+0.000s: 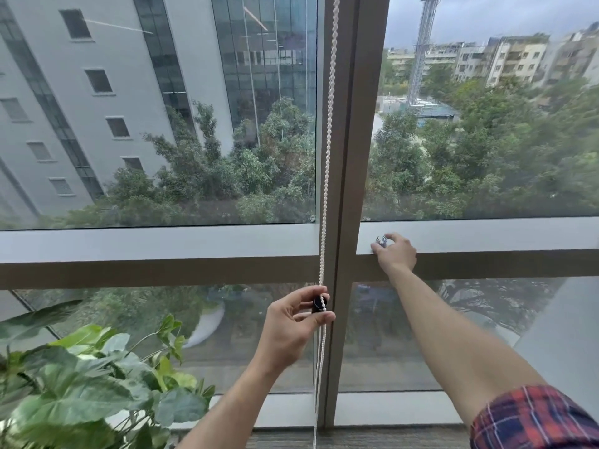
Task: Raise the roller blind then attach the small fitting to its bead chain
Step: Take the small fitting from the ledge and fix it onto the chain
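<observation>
A white bead chain hangs twisted down the window beside the vertical mullion. My left hand pinches a small black fitting against the chain at its lower part, below the horizontal rail. My right hand reaches to the ledge of the horizontal rail right of the mullion, with its fingers around a small silver fitting that rests there. The roller blind itself is out of view above the frame.
The brown vertical mullion and horizontal rail divide the glass. A leafy potted plant stands at the lower left, close to my left forearm. Carpet floor runs below the window.
</observation>
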A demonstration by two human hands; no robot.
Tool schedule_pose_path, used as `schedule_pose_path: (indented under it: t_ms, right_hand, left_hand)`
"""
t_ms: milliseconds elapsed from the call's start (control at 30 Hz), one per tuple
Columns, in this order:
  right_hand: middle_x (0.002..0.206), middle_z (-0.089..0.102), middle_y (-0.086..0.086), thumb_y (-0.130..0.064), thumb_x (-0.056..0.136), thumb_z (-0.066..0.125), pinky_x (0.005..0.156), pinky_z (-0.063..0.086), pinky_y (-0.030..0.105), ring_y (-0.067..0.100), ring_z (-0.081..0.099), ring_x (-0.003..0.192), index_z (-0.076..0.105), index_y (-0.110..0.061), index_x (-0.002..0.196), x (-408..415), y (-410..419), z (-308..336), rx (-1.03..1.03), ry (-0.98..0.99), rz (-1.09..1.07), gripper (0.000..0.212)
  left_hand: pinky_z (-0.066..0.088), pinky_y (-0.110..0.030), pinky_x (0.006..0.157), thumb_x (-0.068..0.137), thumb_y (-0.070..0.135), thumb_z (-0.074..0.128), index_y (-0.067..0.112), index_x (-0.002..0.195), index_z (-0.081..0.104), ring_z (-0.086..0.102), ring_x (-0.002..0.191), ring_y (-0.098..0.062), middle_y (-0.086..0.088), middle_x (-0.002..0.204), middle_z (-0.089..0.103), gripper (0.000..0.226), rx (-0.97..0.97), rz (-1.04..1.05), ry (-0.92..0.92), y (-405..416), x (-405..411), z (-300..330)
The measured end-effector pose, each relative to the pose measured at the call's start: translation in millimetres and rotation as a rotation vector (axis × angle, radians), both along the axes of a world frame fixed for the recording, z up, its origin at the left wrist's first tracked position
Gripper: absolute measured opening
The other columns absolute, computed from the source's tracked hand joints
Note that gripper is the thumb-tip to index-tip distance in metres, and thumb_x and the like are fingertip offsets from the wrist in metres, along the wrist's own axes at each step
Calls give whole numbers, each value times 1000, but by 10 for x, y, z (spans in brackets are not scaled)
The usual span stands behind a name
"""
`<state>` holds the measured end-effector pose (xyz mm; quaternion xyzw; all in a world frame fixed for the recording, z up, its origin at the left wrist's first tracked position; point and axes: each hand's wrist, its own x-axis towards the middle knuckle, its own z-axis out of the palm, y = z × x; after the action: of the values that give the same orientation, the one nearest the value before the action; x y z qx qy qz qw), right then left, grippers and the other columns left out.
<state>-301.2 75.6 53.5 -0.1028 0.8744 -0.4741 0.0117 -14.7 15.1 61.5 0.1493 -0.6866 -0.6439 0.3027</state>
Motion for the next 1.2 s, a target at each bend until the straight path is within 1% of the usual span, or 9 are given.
schedule_pose_path:
  t_ms: [100,233,433,600,667,767,900,1067,1200]
  right_hand:
    - [116,72,13,-27,83,77,98,46,39,34,62,116,69,-16,118,15,-26,-11,-27,-7,-34,37]
    - [84,66,4,-23,82,79,86,52,39,32,68,97,67,-14,105,95,36,-63,-212,-20,-36,27]
    - [82,68,-2,-32,79,83,77,61,44,22,74,74,60,-21,88,489,170,-130,-362,-25,41,27]
    - [75,74,-6,-23,75,86,76,62,43,11,73,68,64,-24,84,889,299,-165,-437,-5,200,23]
    - [78,75,-6,-20,73,86,72,63,42,14,73,68,66,-23,84,1051,344,-152,-482,-6,304,22]
    - [80,73,6,-18,73,86,69,61,38,21,72,69,69,-21,86,1280,414,-143,-549,-45,461,22]
    - [79,75,11,-24,79,84,72,58,49,22,68,66,74,-15,93,1512,491,-149,-583,-133,544,19]
    - [67,68,2,-31,80,79,54,52,28,16,60,52,71,-26,104,1631,553,4,-584,-78,569,25]
    - [63,67,6,-36,80,78,52,48,32,20,57,49,69,-26,90,1674,603,158,-590,16,570,17]
  left_hand:
    - [58,-33,87,73,3,85,16,110,74,71,99,-27,-5,100,77,41,-8,5,-4,-19,-7,-6]
    - [58,-33,87,73,4,85,15,111,74,71,98,-25,-5,102,77,41,-11,9,-3,-43,-25,-27]
    - [58,-30,87,72,0,84,17,109,74,71,97,-27,-6,101,78,41,-4,6,10,-38,-63,-25]
    - [58,-27,84,72,-1,85,21,105,74,72,95,-28,-7,101,78,41,-9,11,34,-41,-93,-13]
    - [58,-28,84,71,-1,85,22,104,74,72,94,-26,-7,100,78,42,-4,16,41,-39,-108,-10]
    - [57,-27,85,70,-3,85,21,105,74,73,92,-20,-6,99,78,43,1,23,55,-41,-136,-31]
    - [57,-26,85,70,-3,85,18,107,74,74,93,-21,-4,99,78,44,-3,15,71,-44,-155,-46]
    - [56,-24,83,73,-1,84,24,106,74,74,94,-19,-2,100,79,43,-29,1,93,-55,-169,-20]
    - [56,-24,83,73,1,84,33,101,75,75,92,-19,-2,97,79,43,-16,-11,119,-39,-174,-3]
